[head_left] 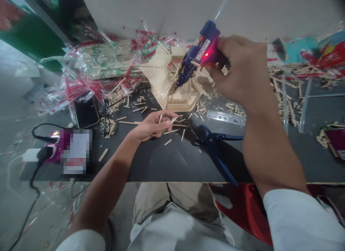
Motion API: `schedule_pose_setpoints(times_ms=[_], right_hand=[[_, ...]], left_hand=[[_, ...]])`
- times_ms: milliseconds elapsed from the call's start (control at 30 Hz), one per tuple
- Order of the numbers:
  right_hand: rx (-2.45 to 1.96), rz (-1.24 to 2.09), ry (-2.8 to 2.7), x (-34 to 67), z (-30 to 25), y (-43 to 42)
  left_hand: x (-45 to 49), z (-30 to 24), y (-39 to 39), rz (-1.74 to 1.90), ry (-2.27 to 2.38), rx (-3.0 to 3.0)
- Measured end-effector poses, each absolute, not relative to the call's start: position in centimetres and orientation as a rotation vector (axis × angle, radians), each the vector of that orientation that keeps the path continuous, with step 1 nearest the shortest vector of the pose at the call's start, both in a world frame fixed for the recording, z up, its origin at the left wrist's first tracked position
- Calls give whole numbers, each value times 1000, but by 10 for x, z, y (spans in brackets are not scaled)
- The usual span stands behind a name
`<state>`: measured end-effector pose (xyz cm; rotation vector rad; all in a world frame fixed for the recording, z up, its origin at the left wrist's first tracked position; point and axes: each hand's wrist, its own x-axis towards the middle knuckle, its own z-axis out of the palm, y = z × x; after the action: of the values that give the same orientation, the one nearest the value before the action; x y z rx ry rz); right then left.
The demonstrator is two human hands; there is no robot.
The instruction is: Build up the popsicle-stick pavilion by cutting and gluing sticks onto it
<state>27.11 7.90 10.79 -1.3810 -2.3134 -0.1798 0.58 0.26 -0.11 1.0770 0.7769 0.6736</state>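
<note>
A blue hot glue gun (192,60) with a glowing red light is gripped in my right hand (234,69). Its nozzle points down at the wooden stick model (183,94), a layered structure of pale sticks; whether the tip touches it I cannot tell. A clear glue stick (223,5) juts from the gun's back. My left hand (155,126) rests low over the table in front of the model, its fingers curled around small pieces of wooden stick (174,119). Blue-handled cutters (212,139) lie between my hands, near a metal ruler (225,117).
Cut stick pieces litter the dark table (172,164). At left are a power strip (55,143), a phone (77,150), a black device (86,110) and eyeglasses (106,118). Plastic-wrapped stick bundles (107,58) lie behind. Clear glue sticks (304,107) are at right.
</note>
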Motion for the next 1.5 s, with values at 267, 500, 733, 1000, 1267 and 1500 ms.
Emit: schedule_pose_setpoints(times_ms=[267,500,733,1000,1267,1500], right_hand=[[-1302,-180,-2230,279,98,89],[-1281,-217,-2187,276,95,90],[-1296,-249,-2180,276,97,89],[-1365,-253,-2167,274,100,86],[-1558,-77,-2013,288,114,85],[-2294,-60,-1879,354,119,104]], left_hand=[[6,-2,2,693,740,1035],[6,-4,4,690,690,1013],[6,-3,4,691,705,988],[6,-5,4,645,692,1052],[6,2,2,584,715,1090],[8,-1,3,636,657,1015]])
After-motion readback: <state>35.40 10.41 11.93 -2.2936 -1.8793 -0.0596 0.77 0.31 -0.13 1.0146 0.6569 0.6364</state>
